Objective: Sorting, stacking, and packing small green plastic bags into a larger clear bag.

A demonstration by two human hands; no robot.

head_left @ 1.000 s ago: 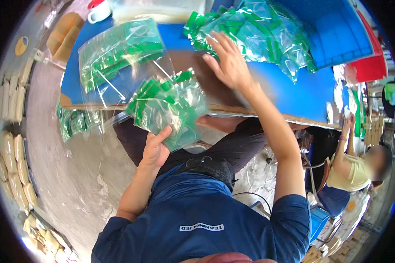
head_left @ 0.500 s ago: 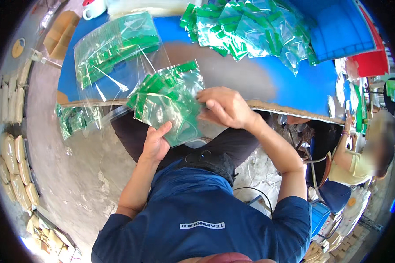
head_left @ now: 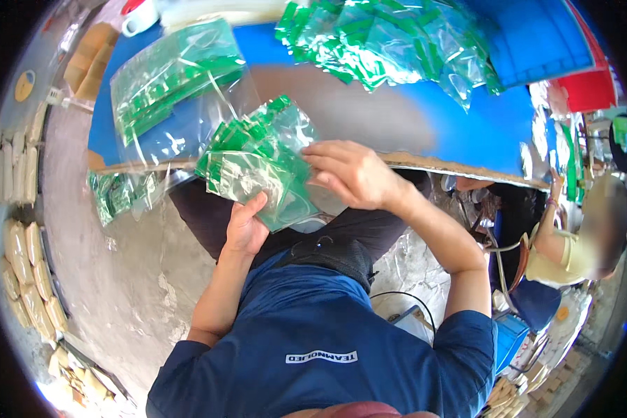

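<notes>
A fanned stack of clear plastic bags with green strips [head_left: 254, 167] is held above my lap at the table's near edge. My left hand [head_left: 247, 226] is closed on its lower end, thumb on top and the other fingers hidden beneath. My right hand [head_left: 359, 174] is at the right edge of the stack, fingers stretched toward the bags and thumb apart from them. Whether its fingertips pinch a bag is hard to make out. Left of the stack, a larger clear bag with similar green-striped bags [head_left: 177, 83] lies on the blue table [head_left: 477, 132].
A large heap of green-striped bags [head_left: 390, 49] covers the far middle of the table, beside a blue bin [head_left: 540, 42] and a red one [head_left: 589, 90]. A white mug [head_left: 141, 19] stands far left. At right sits another person [head_left: 554, 261]. Filled packs [head_left: 31, 279] lie at far left.
The stack and both hands appear slightly further left, along with a small shift of the whole view. My right hand's fingers have moved slightly at the stack's right edge.
</notes>
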